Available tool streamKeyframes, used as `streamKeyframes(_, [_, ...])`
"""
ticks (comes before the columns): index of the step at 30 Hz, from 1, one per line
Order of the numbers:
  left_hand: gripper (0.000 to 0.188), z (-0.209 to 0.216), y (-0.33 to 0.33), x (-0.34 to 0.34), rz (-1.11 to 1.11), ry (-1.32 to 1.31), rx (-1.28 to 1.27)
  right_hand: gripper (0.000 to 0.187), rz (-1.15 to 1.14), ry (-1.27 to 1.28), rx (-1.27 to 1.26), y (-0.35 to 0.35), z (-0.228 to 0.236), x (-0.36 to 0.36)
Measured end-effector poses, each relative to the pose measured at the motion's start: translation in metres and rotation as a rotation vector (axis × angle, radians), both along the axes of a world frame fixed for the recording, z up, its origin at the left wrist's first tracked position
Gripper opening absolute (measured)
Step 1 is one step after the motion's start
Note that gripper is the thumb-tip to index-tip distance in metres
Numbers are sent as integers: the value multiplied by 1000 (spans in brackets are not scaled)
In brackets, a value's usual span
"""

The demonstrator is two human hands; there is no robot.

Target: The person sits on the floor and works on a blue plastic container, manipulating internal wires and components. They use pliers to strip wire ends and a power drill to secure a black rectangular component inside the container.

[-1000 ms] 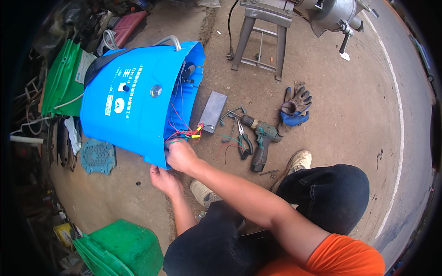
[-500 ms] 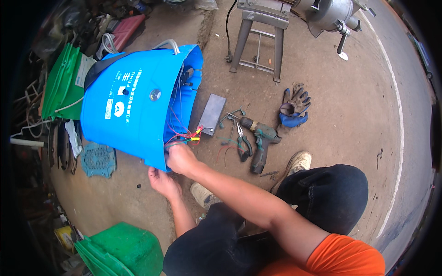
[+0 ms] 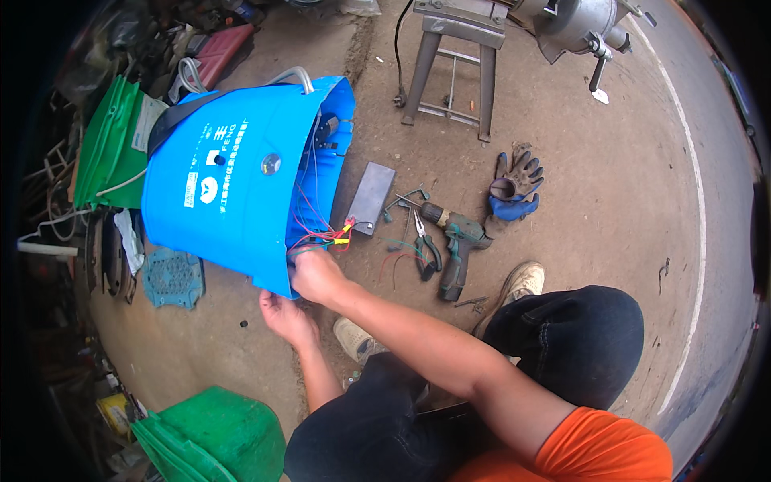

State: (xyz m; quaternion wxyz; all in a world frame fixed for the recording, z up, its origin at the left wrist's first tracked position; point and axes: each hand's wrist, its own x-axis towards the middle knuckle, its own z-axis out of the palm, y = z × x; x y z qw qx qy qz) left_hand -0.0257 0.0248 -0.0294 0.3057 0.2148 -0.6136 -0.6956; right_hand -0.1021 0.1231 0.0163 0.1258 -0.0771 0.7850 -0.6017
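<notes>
While my right hand point(image 3: 318, 277) works inside the blue tank point(image 3: 241, 217), left hand point(image 3: 289, 322) below, I cannot tell either grip; the next move likely needs the wires point(image 3: 324, 235) clear.

Dusty brown ground point(image 3: 594, 209), white line point(image 3: 702, 217), grey road point(image 3: 729, 193)

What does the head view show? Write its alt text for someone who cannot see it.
The person's right hand is at the open end of a blue container, beside red wires, while the left hand is at its lower edge. On the ground to the right lie a grey block, pliers, a cordless drill and gloves.
</notes>
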Motion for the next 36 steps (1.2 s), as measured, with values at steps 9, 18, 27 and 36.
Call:
streamKeyframes(9, [20,-3,-3,1,-28,-55,69,13,-36,60,-47,-4,-10,1])
streamKeyframes(18, [21,1,-7,6,-39,-78,87,16,-7,3,-21,-3,3,1])
streamKeyframes(27, [21,7,-1,1,-39,-12,46,19,-44,-2,-20,-5,-1,3])
streamKeyframes(36, [21,8,-11,3,-115,-66,122,9,-29,-8,-28,-3,5,3])
